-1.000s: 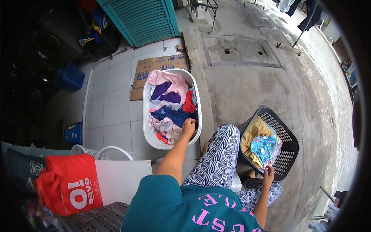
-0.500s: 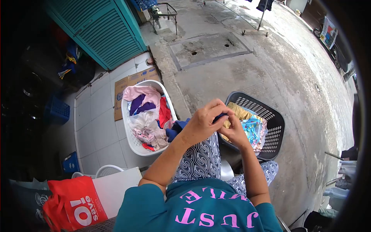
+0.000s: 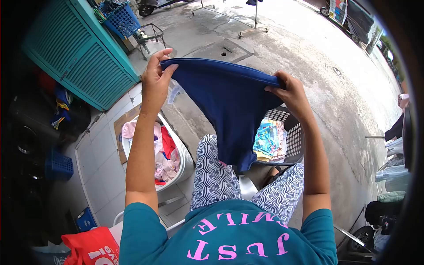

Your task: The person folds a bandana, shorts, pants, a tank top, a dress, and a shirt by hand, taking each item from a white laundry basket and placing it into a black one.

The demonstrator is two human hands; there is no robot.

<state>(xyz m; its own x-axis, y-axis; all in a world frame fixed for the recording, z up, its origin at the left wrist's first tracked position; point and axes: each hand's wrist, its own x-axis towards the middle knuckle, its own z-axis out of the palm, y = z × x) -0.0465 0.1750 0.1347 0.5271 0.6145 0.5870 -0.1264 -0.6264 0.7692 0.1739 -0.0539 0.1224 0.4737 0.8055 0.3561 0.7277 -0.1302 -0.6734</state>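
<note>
A navy blue garment (image 3: 232, 104) hangs stretched out in front of me, its banded edge pulled wide and its lower part narrowing above my knees. My left hand (image 3: 158, 76) pinches one end of that edge, thumb on the near side. The other end is gripped by my right hand (image 3: 289, 90). Behind the cloth, partly hidden, a dark perforated basket (image 3: 295, 139) holds folded clothes (image 3: 270, 139), with a blue patterned piece on top. To the left, below my left forearm, a white basket (image 3: 187, 165) holds loose pink, red and white clothes (image 3: 165, 148).
Teal louvred doors (image 3: 79, 57) stand at the upper left, near a blue basket (image 3: 121, 21) on a metal frame. A red bag (image 3: 90, 247) lies at the lower left. Wheeled racks (image 3: 254, 31) stand on the concrete ahead. Clothes hang at the right edge.
The bunched navy garment has been raised and spread open. My hands have moved forward and far apart, each at one end of its edge. The view has tilted up.
</note>
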